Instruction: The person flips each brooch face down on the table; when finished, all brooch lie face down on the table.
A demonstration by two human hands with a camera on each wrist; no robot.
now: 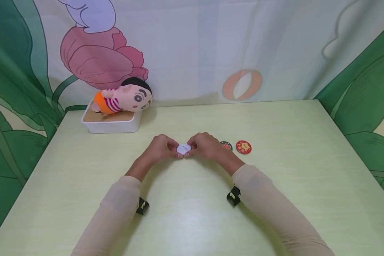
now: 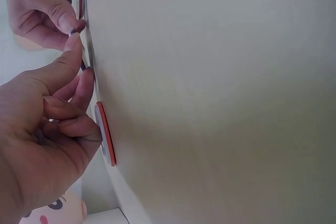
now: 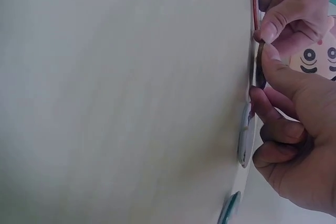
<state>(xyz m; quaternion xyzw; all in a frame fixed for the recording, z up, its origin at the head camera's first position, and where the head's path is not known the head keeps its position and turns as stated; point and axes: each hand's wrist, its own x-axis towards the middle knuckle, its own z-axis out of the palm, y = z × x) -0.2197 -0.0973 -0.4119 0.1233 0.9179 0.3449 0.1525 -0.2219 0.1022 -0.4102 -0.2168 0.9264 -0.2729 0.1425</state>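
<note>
Between the two hands, near the middle of the table, is a small flat disc (image 1: 184, 149) with a whitish face and a faint mark on it. My left hand (image 1: 162, 148) pinches its left edge between thumb and fingers, and my right hand (image 1: 206, 146) pinches the right edge. Seen edge-on in the right wrist view, the disc (image 3: 260, 65) looks thin and dark-rimmed. A red-rimmed disc (image 2: 106, 134) lies by the curled fingers of the left hand. Beside my right hand a dark patterned disc (image 1: 226, 145) is partly covered, with a red disc (image 1: 243, 147) bearing a yellow figure to its right.
At the back left of the table (image 1: 192, 220) stands a white box (image 1: 112, 127) with a brown top. A plush doll (image 1: 124, 96) in a striped top lies across it. Behind the table hangs a printed curtain (image 1: 185, 53).
</note>
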